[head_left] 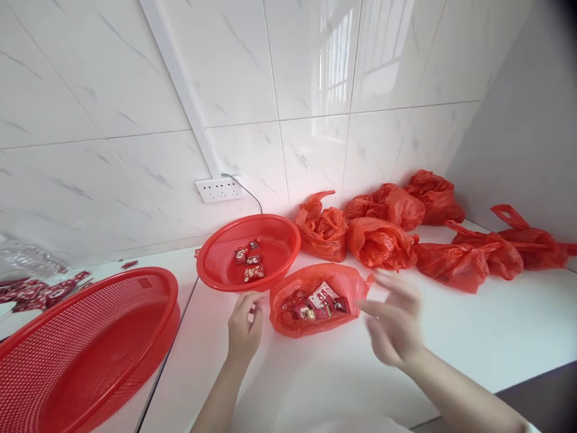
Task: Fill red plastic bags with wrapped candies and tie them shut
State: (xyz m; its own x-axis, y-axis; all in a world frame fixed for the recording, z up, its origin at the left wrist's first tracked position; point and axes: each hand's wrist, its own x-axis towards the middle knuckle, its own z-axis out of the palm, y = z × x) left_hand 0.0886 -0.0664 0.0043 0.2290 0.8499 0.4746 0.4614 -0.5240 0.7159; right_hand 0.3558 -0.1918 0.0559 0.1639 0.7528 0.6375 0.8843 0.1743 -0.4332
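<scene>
An opened red plastic bag lies mouth up on the white counter, with several small red, white and gold wrapped packets inside. At its left rim is my left hand, its fingers curled. A small reddish bit shows between thumb and forefinger, too little to name. On the bag's right side, my right hand is blurred by motion, fingers apart and seemingly holding nothing. Just behind the bag, a round red plastic basket holds a few more small packets.
Filled red bags stand along the wall, and others lie to the right. A large red basket sits at left, beyond a counter seam. Red packets and clear plastic lie far left. A cable runs from a socket strip.
</scene>
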